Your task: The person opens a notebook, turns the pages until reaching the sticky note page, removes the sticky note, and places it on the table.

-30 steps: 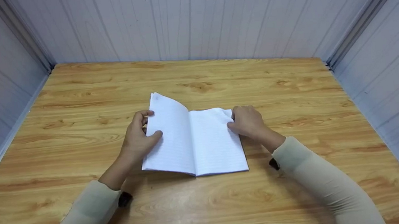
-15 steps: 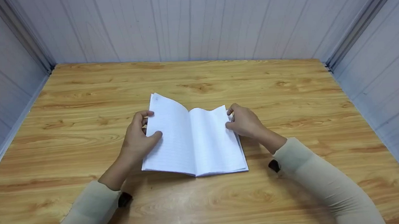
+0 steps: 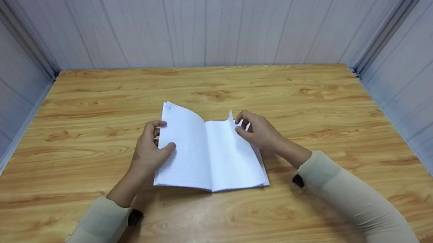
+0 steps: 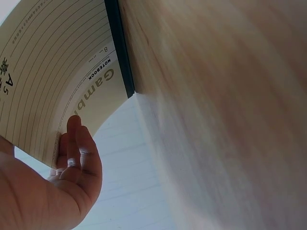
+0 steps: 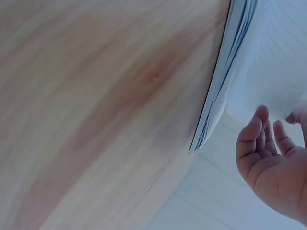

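An open notebook with ruled white pages lies on the wooden table, its left half raised and bowed. My left hand grips that raised half by its outer edge, thumb over the page and fingers behind. In the left wrist view, the tan cover with a dark spine shows beneath the fingers. On the other side, my right hand has bent fingers and thumb at the outer edge of a lifted page. That page's top corner stands up; the right wrist view shows its edge between fingertips and thumb.
The wood-grain table extends around the notebook on every side. Pale panelled walls enclose its back, left and right. A small black object sits at the left cuff, with another at the right cuff.
My right hand has moved left, lifting the right page's outer edge and curling it toward the fold, exposing the sheets beneath. My left hand keeps its grip in place.
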A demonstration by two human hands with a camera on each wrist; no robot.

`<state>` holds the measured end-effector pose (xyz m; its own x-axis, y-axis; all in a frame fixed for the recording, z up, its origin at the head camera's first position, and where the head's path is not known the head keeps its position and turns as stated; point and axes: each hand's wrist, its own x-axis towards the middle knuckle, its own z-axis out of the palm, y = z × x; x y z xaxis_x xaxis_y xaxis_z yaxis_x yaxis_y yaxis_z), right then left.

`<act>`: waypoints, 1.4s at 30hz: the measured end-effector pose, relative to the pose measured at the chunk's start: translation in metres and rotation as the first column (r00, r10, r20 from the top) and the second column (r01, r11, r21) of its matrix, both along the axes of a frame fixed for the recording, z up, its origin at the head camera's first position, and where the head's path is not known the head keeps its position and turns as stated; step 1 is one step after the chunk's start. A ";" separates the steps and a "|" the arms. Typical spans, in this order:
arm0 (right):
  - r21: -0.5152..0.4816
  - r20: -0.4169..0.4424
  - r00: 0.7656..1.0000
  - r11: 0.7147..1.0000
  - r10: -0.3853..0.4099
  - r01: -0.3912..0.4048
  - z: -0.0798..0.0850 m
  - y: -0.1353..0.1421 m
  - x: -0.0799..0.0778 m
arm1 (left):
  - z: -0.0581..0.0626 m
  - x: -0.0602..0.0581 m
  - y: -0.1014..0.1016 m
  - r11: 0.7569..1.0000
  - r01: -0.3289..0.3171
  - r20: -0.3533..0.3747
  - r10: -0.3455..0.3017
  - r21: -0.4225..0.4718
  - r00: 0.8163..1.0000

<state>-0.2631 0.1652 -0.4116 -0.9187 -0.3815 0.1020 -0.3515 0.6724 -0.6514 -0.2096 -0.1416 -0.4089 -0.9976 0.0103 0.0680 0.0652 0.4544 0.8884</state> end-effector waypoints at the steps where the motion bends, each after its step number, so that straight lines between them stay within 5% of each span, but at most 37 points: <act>1: -0.004 -0.005 1.000 1.000 0.021 -0.021 0.000 0.000 0.000 | 0.000 0.000 0.000 1.000 0.000 -0.001 0.000 0.000 1.000; 10: 0.033 0.009 0.977 0.976 0.214 -0.214 -0.001 -0.003 0.005 | 0.003 0.000 0.001 1.000 0.005 -0.001 -0.005 0.002 1.000; 20: 0.075 0.057 0.967 0.964 0.250 -0.254 -0.002 -0.008 0.012 | 0.002 0.000 0.002 1.000 0.000 -0.019 0.000 0.005 1.000; 35: 0.289 -0.008 0.939 0.900 0.344 -0.327 -0.002 -0.020 0.023 | 0.001 0.000 0.002 1.000 0.007 0.021 -0.007 0.023 1.000; 42: 0.302 -0.031 0.919 0.880 0.394 -0.367 -0.003 -0.023 0.023 | 0.001 0.000 0.002 1.000 0.008 -0.010 -0.008 0.022 1.000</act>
<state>-0.2396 0.1422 -0.4147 -0.6889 -0.7248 0.0105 -0.6650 0.6262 -0.4070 -0.2098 -0.1395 -0.4077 -0.9968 0.0167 0.0784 0.0779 0.4344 0.8974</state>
